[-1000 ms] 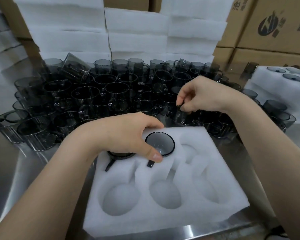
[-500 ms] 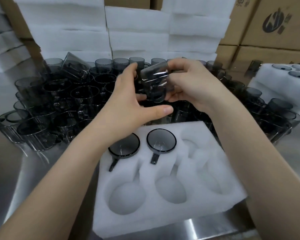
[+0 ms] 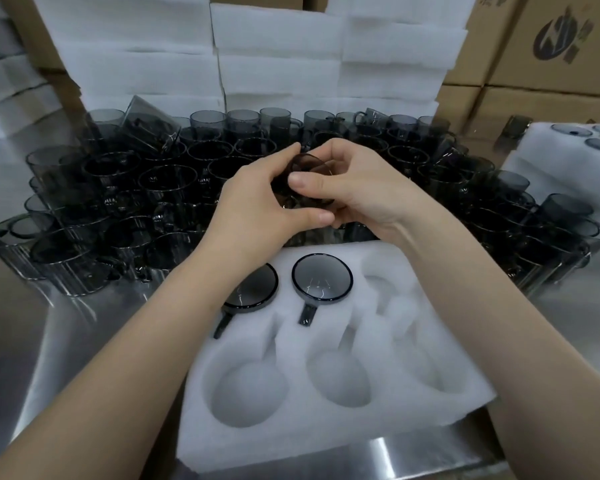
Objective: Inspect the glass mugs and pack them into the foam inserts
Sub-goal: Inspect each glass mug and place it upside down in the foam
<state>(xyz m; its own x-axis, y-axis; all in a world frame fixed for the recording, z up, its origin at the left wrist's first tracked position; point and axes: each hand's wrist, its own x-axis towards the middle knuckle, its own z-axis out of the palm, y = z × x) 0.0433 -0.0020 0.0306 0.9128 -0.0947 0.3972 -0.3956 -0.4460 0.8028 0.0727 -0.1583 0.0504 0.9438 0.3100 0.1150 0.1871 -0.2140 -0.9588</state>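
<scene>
A smoky grey glass mug [image 3: 309, 174] is held up between both hands above the back edge of the white foam insert [image 3: 326, 420]. My left hand [image 3: 257, 209] curls round its left side and my right hand [image 3: 354, 192] grips its right side, thumb on the glass. Much of the mug is hidden by my fingers. Two mugs sit in the insert's back pockets, one [image 3: 321, 284] in the middle with its handle in the slot, and one [image 3: 257, 292] to its left, partly behind my left forearm. The other pockets hold nothing.
Several loose grey mugs [image 3: 125, 188] crowd the steel table [image 3: 32, 341] behind the insert, one tipped at the back left. A filled foam insert [image 3: 541, 157] stands at the right. Stacked foam sheets [image 3: 274, 64] and cardboard boxes [image 3: 551, 57] line the back.
My right hand took a mug from the pile and lifted it. My left hand left the insert and joined it. Since half a second ago the mug has been lowered and turned.
</scene>
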